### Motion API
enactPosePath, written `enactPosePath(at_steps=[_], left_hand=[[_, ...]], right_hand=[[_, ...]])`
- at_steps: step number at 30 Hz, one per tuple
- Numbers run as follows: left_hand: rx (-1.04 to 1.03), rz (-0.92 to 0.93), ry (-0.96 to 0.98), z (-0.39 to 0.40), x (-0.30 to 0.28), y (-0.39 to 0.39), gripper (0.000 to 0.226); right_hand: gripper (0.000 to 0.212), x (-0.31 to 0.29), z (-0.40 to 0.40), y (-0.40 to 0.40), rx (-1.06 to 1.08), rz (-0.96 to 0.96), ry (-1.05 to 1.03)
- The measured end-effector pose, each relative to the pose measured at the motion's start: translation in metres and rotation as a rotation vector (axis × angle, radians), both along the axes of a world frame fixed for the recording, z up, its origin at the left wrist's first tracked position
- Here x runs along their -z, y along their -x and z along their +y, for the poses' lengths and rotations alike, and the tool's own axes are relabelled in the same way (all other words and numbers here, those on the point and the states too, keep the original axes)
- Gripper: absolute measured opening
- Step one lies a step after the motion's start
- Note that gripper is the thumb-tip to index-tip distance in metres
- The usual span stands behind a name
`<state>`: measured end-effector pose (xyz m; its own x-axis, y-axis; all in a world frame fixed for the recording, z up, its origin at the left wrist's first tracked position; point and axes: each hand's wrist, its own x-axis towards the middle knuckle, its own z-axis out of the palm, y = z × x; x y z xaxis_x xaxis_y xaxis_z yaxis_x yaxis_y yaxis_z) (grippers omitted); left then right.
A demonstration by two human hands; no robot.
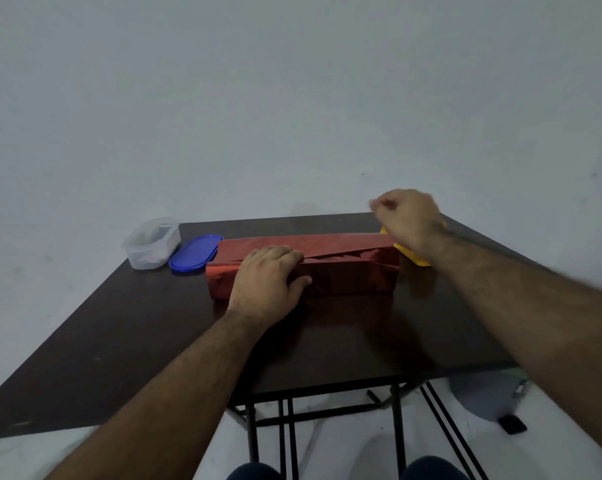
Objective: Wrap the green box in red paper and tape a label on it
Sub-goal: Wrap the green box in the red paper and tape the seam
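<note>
A long box covered in shiny red paper (348,268) lies across the middle of the dark table (119,341); no green shows. My left hand (268,278) rests flat on its left half, fingers pressing the overlapping paper flap down, thumb on the front face. My right hand (406,220) hovers above the box's right end with curled fingers; it is blurred, and I cannot make out what, if anything, it pinches. A yellow object (415,256) lies partly hidden under that hand.
A clear plastic container (150,244) stands at the table's back left, its blue lid (195,252) lying beside it and touching the paper's left end. The table's black folding legs (289,417) and a grey item (483,393) on the floor show below.
</note>
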<state>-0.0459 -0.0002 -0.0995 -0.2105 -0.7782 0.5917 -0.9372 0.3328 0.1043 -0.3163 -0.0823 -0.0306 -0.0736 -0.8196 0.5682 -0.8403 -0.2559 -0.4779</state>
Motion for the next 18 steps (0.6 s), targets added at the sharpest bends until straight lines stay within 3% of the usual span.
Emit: enactPosePath(at_steps=[6,12,16,18], left_hand=[[-0.004,-0.005,0.002,0.000,0.000,-0.001,0.055],[-0.006,-0.011,-0.006,-0.002,0.000,0.002,0.054],[-0.004,-0.024,-0.004,-0.002,0.001,0.001,0.053],[-0.007,-0.024,-0.009,-0.002,0.000,0.003,0.054]], right_hand=[[0.043,-0.015,-0.037,0.063,0.412,0.018,-0.229],[0.061,-0.013,-0.031,0.079,0.447,-0.097,-0.463],[0.026,-0.017,-0.029,0.087,0.357,-0.300,-0.597],[0.023,-0.017,-0.031,0.093,0.367,-0.422,-0.647]])
